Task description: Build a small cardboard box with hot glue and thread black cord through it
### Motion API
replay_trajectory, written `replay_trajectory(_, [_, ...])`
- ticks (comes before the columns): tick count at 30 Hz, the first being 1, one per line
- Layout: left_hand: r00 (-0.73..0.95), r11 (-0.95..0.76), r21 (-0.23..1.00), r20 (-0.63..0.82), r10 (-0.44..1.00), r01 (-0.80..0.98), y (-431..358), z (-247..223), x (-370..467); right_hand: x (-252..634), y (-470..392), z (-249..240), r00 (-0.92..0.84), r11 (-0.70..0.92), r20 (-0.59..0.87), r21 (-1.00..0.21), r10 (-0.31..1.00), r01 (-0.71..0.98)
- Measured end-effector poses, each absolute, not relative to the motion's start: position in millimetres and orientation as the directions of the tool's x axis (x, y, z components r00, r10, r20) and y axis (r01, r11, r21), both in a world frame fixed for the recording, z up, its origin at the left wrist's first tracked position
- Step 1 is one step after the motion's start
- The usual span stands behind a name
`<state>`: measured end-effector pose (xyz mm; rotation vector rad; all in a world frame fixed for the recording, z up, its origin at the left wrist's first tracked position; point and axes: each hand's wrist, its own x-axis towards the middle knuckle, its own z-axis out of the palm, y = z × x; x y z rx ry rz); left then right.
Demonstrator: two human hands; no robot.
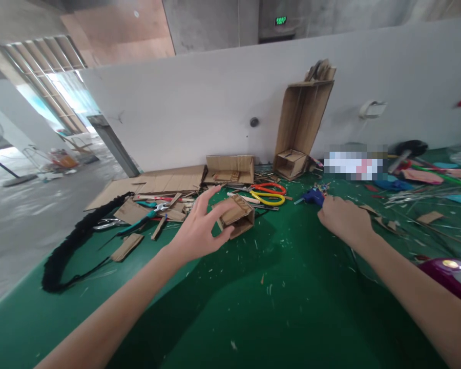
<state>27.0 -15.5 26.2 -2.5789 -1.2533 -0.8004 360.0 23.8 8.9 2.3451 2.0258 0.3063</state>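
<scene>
My left hand [197, 225] is at a small open-ended cardboard box [236, 212] on the green table. Its fingers are spread, the index finger over the top of the box and the thumb beside its near left edge; whether they touch it I cannot tell. Farther right, my right hand [346, 218] is closed around a blue glue gun [313, 197], its fingertips partly hidden. A pale clear stick juts from the left end of the glue gun. Between the hands lie scissors with red-orange handles [274, 188] and yellow-handled scissors [268, 198].
A tall cardboard structure [303, 115] leans at the white partition [200, 102]. Pliers with teal handles [138, 224], cardboard scraps [126, 247] and a black fuzzy strip [63, 246] lie left. Thin sticks and scraps litter the right; a purple object [440, 266] sits near the right edge.
</scene>
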Motion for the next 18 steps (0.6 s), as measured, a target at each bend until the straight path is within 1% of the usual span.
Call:
replay_trajectory(1, [0.508,-0.637,0.017,0.588,0.63,0.771,-20,23,27,360,24,8,0.128,-0.149,0.147,0.143,0.981,0.978])
replay_trajectory(2, [0.534,-0.644,-0.049,0.61,0.586,0.763,-25,19,29,360,25,7,0.129,-0.151,0.162,0.135,0.978,0.979])
replay_trajectory(3, [0.583,-0.657,-0.102,0.576,0.573,0.747,-32,15,33,359,25,6,0.136,-0.159,0.177,0.121,0.975,0.98])
replay_trajectory(4, [0.666,-0.7,-0.132,0.47,0.579,0.702,-40,11,38,359,24,6,0.147,-0.17,0.193,0.104,0.97,0.98])
replay_trajectory(5, [0.7,-0.714,-0.117,0.354,0.62,0.691,-48,8,44,358,24,6,0.159,-0.179,0.21,0.083,0.965,0.98])
replay_trajectory(7, [0.602,-0.606,-0.057,0.217,0.768,0.794,-63,3,57,357,23,9,0.182,-0.196,0.252,0.029,0.95,0.98])
replay_trajectory(8, [0.561,-0.563,-0.044,0.169,0.81,0.825,-68,2,64,357,22,11,0.197,-0.202,0.271,-0.009,0.942,0.979])
replay_trajectory(11, [0.475,-0.474,-0.042,0.124,0.871,0.879,-71,0,77,360,20,25,0.249,-0.214,0.271,-0.153,0.93,0.965])
replay_trajectory(13, [0.449,-0.447,-0.046,0.126,0.885,0.893,-67,0,80,364,17,37,0.254,-0.193,0.206,-0.277,0.945,0.941])
replay_trajectory(15, [0.438,-0.436,-0.051,0.134,0.889,0.899,-62,-1,81,368,10,48,0.243,-0.166,0.119,-0.449,0.963,0.878])
replay_trajectory(16, [0.442,-0.438,-0.056,0.142,0.886,0.897,-61,-2,81,371,5,52,0.223,-0.149,0.077,-0.536,0.972,0.831])
replay_trajectory(18, [0.478,-0.475,-0.063,0.174,0.861,0.878,-61,-4,79,376,-6,55,0.142,-0.107,0.002,-0.646,0.99,0.755])
